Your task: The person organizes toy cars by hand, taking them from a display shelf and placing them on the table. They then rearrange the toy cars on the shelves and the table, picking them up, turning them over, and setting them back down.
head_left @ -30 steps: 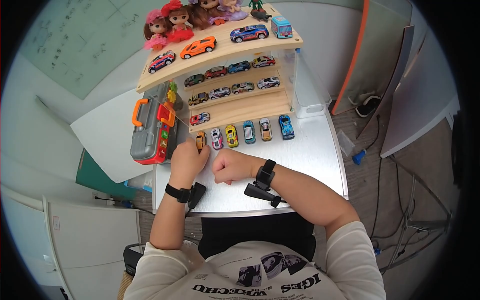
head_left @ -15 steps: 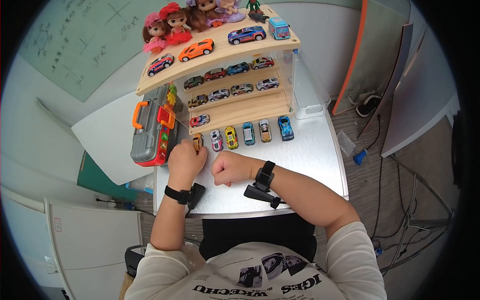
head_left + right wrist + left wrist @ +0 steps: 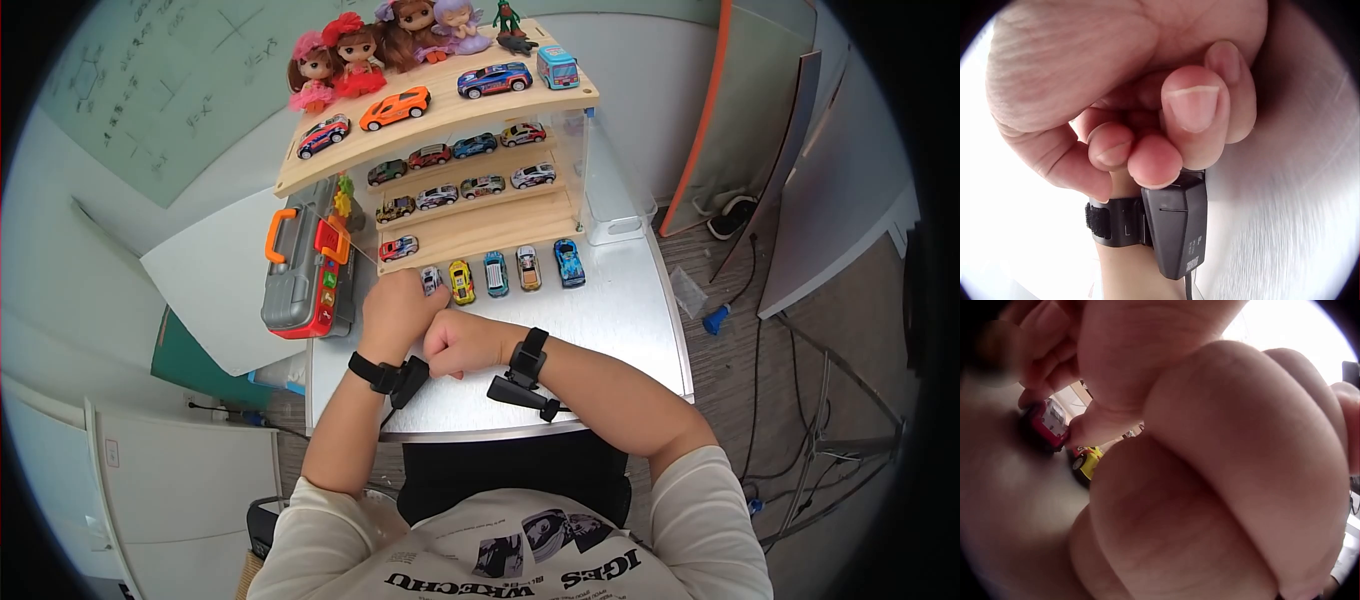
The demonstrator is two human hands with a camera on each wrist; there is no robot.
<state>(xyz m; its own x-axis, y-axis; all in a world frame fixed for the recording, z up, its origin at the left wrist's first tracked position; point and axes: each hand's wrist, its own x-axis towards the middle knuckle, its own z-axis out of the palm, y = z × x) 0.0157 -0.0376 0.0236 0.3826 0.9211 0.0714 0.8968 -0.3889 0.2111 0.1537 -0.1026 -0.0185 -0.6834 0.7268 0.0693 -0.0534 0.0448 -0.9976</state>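
Observation:
The left hand (image 3: 398, 308) is at the near end of the car row, its thumb and fingertips at a white and pink toy car (image 3: 431, 280). In the left wrist view this car (image 3: 1050, 425) is pinched between them, with a yellow car (image 3: 1089, 464) just beyond. To the right stand a yellow car (image 3: 461, 283), a light blue car (image 3: 496, 274), a tan and white car (image 3: 528, 268) and a blue car (image 3: 568, 263). The orange car is hidden in the head view. The right hand (image 3: 468, 342) rests on the table, loosely curled and holding nothing, close beside the left wrist.
Behind the row is a wooden shelf (image 3: 480, 237) with several toy cars, and dolls on its top. A grey and red toolbox (image 3: 298, 275) stands left of it, a clear plastic bin (image 3: 617, 226) right. The silver table (image 3: 610, 335) reaches toward the body.
The left hand has moved right from the orange car to the white and pink one, which it now pinches. The orange car has gone out of sight. The right hand has stayed put.

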